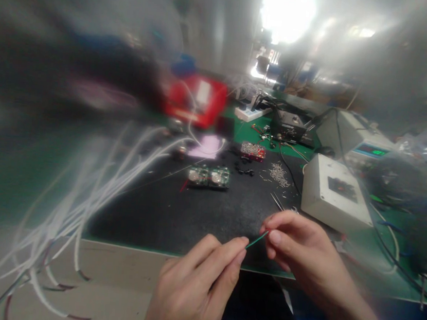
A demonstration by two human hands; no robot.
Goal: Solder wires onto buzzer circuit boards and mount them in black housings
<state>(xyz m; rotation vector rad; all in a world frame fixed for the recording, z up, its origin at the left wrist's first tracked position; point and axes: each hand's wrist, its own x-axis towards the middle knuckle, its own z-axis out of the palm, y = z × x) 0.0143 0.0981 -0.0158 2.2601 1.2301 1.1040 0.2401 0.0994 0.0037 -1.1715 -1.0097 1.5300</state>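
Observation:
A short green wire (256,239) runs between my two hands, above the front edge of the bench. My left hand (201,276) pinches its lower left end between thumb and fingers. The other end is pinched by my right hand (299,244), where a bit of red shows at the fingertips. Beyond my hands, two small green circuit boards (208,177) with round silvery parts sit side by side on the black mat (151,209). Tweezers (277,200) lie just past my right hand, partly hidden by it.
White cables (82,204) with dark ends hang over the bench's left front edge. On the mat are a pile of small metal pins (279,174) and a red box (252,151) of small parts. A white box (333,190) stands right; a red bin (195,100) is behind.

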